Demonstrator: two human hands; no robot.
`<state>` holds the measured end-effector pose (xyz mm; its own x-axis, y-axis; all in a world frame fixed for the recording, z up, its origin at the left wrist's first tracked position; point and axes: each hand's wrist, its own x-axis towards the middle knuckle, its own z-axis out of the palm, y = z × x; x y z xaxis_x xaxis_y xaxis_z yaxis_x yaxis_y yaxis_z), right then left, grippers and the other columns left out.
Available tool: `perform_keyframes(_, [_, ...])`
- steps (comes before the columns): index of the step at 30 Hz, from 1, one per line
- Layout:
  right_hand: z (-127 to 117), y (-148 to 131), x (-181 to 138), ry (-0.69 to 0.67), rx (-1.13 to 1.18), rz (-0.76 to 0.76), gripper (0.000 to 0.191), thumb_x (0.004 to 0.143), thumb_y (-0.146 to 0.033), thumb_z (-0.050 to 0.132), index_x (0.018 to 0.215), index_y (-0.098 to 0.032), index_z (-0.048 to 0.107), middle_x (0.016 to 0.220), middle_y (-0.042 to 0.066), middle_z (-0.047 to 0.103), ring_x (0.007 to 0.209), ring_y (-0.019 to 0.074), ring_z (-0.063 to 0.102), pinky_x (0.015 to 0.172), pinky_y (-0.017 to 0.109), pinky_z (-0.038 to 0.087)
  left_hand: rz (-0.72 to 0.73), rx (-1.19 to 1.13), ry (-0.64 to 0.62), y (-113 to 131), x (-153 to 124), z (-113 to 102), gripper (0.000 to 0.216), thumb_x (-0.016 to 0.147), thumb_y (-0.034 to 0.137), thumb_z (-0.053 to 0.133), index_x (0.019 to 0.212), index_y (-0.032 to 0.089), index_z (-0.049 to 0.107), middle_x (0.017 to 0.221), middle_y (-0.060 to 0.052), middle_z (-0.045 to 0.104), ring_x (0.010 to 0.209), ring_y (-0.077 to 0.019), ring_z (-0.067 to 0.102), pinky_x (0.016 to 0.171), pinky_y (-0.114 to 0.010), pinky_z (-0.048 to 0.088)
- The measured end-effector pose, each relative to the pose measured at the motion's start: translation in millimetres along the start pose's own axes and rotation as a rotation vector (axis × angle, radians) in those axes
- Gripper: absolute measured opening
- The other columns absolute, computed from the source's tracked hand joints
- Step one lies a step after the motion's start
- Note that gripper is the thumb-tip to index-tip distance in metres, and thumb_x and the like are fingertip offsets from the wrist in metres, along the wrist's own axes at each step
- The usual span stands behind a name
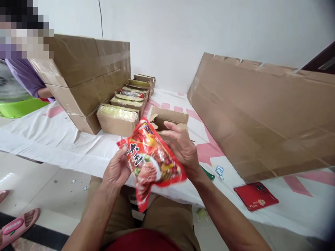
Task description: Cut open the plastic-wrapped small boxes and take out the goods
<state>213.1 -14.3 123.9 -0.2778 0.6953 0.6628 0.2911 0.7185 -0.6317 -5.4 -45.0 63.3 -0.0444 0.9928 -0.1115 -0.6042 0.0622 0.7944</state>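
Note:
A shiny red food packet (153,160) with printed dishes and dark lettering is tilted in front of me, above the table's near edge. My left hand (119,165) pinches its left corner between thumb and fingers. Behind the packet's right side is my right hand (183,146), slightly blurred, its fingers apart and stretched to the left; the packet hides part of the palm, and whether it touches the packet is unclear. Just beyond the hands stands a small open cardboard box (170,113) with raised flaps, its inside mostly hidden.
Several small filled boxes (117,122) line a stack of taped cartons (81,73) at left. A large cardboard panel (261,122) leans at right. A red phone (255,196) lies on the white-and-pink tablecloth (78,153). A person's purple sleeve (24,75) shows behind the cartons.

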Motion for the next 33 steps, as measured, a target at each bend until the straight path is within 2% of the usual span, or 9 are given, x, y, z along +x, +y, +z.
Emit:
perform_keyframes(2, [7.1,11.7,-15.3,0.053,0.282,0.229,0.039,0.099,-0.052,0.065,0.131,-0.029,0.069,0.143,0.009,0.069,0.134,0.0302,0.064,0.109,0.049,0.054,0.156,-0.106,0.087,6.8,4.0,2.2,0.044,0.077,0.049,0.086,0.112,0.023,0.075,0.121,-0.006,0.080,0.129,-0.0311,0.068,0.107,-0.045,0.059])
perform_keyframes(5, [21.9,18.6,-32.6,-0.036,0.690,0.421,0.055,0.091,-0.069,0.068,0.127,-0.027,0.070,0.127,0.010,0.077,0.117,0.0314,0.073,0.095,0.046,0.062,0.339,-0.203,0.146,15.9,8.7,11.1,0.052,0.073,0.044,0.093,0.117,0.026,0.074,0.128,-0.003,0.077,0.128,-0.0242,0.068,0.107,-0.036,0.058])
perform_keyframes(7, [32.6,14.7,-34.5,-0.060,0.744,0.455,0.062,0.081,-0.069,0.080,0.125,-0.026,0.070,0.123,0.011,0.077,0.111,0.0308,0.074,0.094,0.046,0.062,0.417,-0.217,0.150,20.0,9.2,18.9,0.055,0.069,0.043,0.096,0.118,0.027,0.074,0.127,-0.002,0.077,0.122,-0.0217,0.070,0.103,-0.034,0.058])
perform_keyframes(10, [42.0,3.6,-21.2,0.064,0.651,0.476,0.056,0.074,-0.052,0.092,0.117,-0.025,0.070,0.117,0.007,0.078,0.106,0.0261,0.074,0.097,0.043,0.062,0.414,-0.198,0.081,27.1,6.3,27.0,0.055,0.069,0.049,0.096,0.116,0.029,0.075,0.126,-0.002,0.076,0.118,-0.0214,0.071,0.098,-0.033,0.060])
perform_keyframes(13, [38.4,-5.5,1.6,0.190,0.582,0.400,0.045,0.078,-0.048,0.090,0.111,-0.025,0.069,0.108,0.004,0.078,0.098,0.0222,0.074,0.090,0.039,0.065,0.394,-0.167,0.026,42.1,3.8,28.3,0.050,0.070,0.055,0.093,0.109,0.028,0.077,0.124,-0.004,0.077,0.112,-0.0216,0.072,0.087,-0.031,0.064])
perform_keyframes(18, [23.6,-13.6,35.2,0.213,0.500,0.202,0.040,0.081,-0.044,0.088,0.110,-0.025,0.069,0.106,0.002,0.078,0.096,0.0198,0.073,0.089,0.037,0.066,0.582,-0.056,0.071,76.6,13.4,33.4,0.041,0.062,0.036,0.101,0.092,0.021,0.078,0.095,0.001,0.078,0.079,-0.0129,0.071,0.059,-0.020,0.060])
perform_keyframes(22, [17.2,-16.5,56.6,0.235,0.517,0.108,0.036,0.083,-0.046,0.088,0.106,-0.026,0.069,0.108,0.001,0.078,0.101,0.0195,0.073,0.093,0.037,0.067,0.576,-0.079,0.035,95.9,28.1,45.4,0.041,0.060,0.034,0.101,0.090,0.020,0.076,0.091,0.002,0.077,0.077,-0.0119,0.072,0.057,-0.017,0.059])
perform_keyframes(25, [12.3,-19.9,69.0,0.236,0.517,0.040,0.034,0.085,-0.046,0.087,0.108,-0.027,0.070,0.113,0.001,0.078,0.107,0.0197,0.073,0.098,0.037,0.065,0.552,-0.113,-0.001,104.8,35.8,52.6,0.037,0.065,0.030,0.099,0.093,0.021,0.075,0.091,0.003,0.077,0.077,-0.0120,0.073,0.057,-0.017,0.059])
perform_keyframes(33, [-2.3,-29.2,92.3,0.240,0.382,-0.103,0.030,0.093,-0.049,0.078,0.109,-0.025,0.068,0.105,0.000,0.076,0.102,0.0186,0.074,0.093,0.034,0.065,0.568,-0.142,-0.079,129.8,41.2,72.7,0.025,0.074,0.021,0.091,0.091,0.021,0.073,0.088,0.003,0.078,0.077,-0.0119,0.074,0.060,-0.016,0.061])
